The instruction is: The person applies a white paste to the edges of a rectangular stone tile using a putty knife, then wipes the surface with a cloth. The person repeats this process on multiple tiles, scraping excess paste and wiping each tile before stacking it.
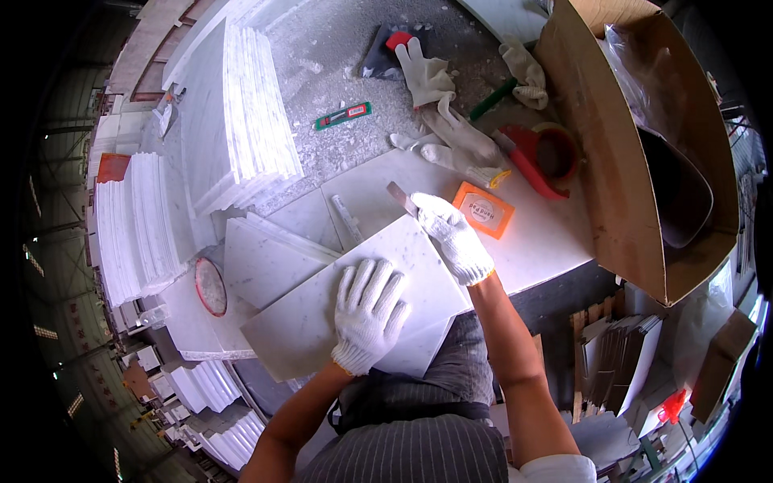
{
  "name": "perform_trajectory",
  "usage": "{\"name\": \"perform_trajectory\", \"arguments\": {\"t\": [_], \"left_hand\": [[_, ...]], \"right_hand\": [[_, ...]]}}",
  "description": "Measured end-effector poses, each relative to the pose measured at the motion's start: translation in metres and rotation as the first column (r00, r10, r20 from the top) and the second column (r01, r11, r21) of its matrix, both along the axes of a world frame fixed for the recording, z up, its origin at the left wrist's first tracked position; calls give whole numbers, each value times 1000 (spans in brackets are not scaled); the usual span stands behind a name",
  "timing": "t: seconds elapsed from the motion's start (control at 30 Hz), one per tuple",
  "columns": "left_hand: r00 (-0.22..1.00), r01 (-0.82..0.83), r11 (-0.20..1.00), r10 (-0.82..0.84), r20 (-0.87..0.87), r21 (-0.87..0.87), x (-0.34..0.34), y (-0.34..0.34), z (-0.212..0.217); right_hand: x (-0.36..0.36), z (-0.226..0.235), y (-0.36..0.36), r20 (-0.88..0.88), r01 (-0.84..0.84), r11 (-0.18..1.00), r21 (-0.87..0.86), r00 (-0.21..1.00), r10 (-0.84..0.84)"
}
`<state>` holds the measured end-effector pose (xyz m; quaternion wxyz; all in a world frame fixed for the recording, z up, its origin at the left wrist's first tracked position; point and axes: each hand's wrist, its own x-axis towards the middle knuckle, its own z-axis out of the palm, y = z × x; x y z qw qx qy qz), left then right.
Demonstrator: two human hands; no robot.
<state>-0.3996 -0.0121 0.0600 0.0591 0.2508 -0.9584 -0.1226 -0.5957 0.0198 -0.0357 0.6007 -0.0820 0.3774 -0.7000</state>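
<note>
A white marble tile with faint grey marks [314,314] lies at an angle in front of me, its near edge by my lap. My left hand [369,310], in a white knit glove, rests flat on it with the fingers slightly spread. At the tile's far right corner, my gloved right hand [455,237] is closed around a small flat grey-brown blade [402,199], whose end sticks out past the fingers. How much of the blade lies inside the glove is hidden. More pale tiles [262,249] lie under and beyond the tile's left side.
Stacked white slabs [254,113] stand at the far left; a red-rimmed bowl [211,286] sits nearer. An orange hand pad box [483,211], loose gloves [463,137], a red tape dispenser [535,161] and a green-edged packet [344,115] lie beyond. A cardboard box [624,177] borders the right.
</note>
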Motion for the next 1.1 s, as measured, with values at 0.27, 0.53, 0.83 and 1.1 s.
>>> {"name": "perform_trajectory", "arguments": {"t": [0.27,0.53,0.83,1.1], "left_hand": [[999,9,1000,-10,-47,-16,-1,1,-1],[999,3,1000,-3,-33,-15,-1,0,0],[1000,-9,1000,9,-14,-14,0,0,-1],[1000,-6,1000,5,-18,-10,0,0,-1]], "right_hand": [[2,-6,16,23,-31,999,21,999,30],[9,-11,19,177,18,999,39,984,-24],[12,-11,16,162,57,998,34,985,-62],[13,-30,61,166,2,997,-73,986,10]]}}
